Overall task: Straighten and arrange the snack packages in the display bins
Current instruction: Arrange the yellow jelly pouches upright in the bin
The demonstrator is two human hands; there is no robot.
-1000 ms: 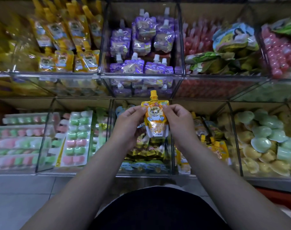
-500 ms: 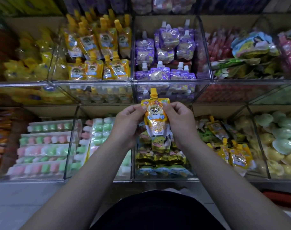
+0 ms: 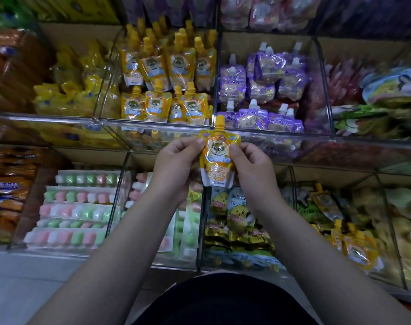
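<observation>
Left hand (image 3: pixel 176 165) and right hand (image 3: pixel 251 167) each pinch a side of the orange spout pouch (image 3: pixel 219 158), upright at frame centre. I'd lift it to the matching orange bin (image 3: pixel 152 124), upper centre, and seat it spout-up, face forward, beside the front row.

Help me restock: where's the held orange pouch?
The orange pouch is mid-frame in the head view, pinched upright between left hand and right hand, below purple pouches.
</observation>
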